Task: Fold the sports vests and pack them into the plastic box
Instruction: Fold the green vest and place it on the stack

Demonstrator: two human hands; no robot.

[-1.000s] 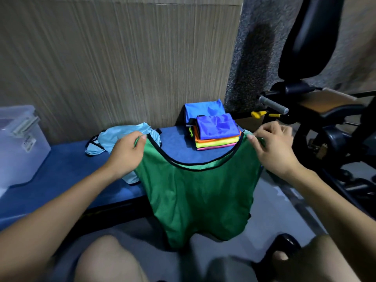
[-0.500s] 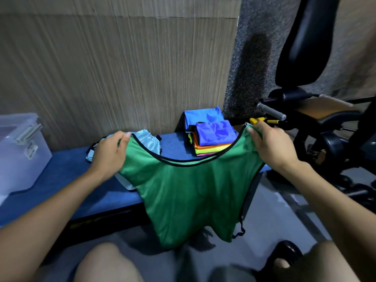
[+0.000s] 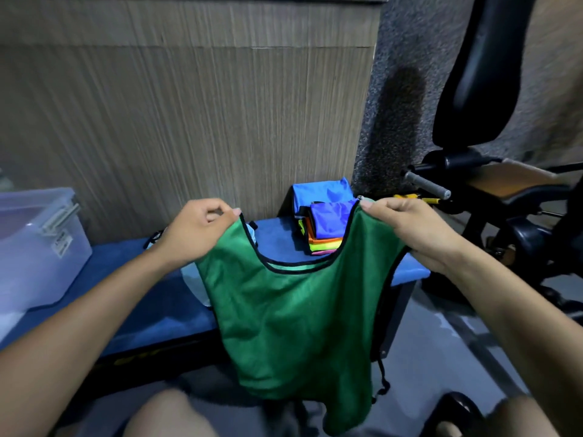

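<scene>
Head view. A green vest (image 3: 296, 316) is held up by its two shoulder straps, hanging free in front of a blue padded bench (image 3: 132, 298) and reaching down toward the knees at 6 o'clock. The left strap is pinched in the curled fingers of the left hand (image 3: 198, 234), at 10 o'clock from the vest's middle; the right strap is gripped by the right hand (image 3: 416, 231), at 2 o'clock. The vest is spread flat and not yet folded.

A stack of folded vests (image 3: 321, 225) is seen on the bench at 12 o'clock, behind the neckline: blue on top, with orange, yellow and pink edges beneath. A crumpled light-blue vest (image 3: 195, 279), mostly hidden by the left forearm, lies unfolded on the bench. The plastic box (image 3: 34, 247) stands on the bench at 9 o'clock; its contents cannot be told. Folding is judged partly done, and packing appears to remain.

The vest fabric is a thin, matte mesh with black binding at the neck and armholes, limp and lightly creased. The box is translucent and rigid, with a grey latch. Behind, a ribbed wall panel is shown.
</scene>
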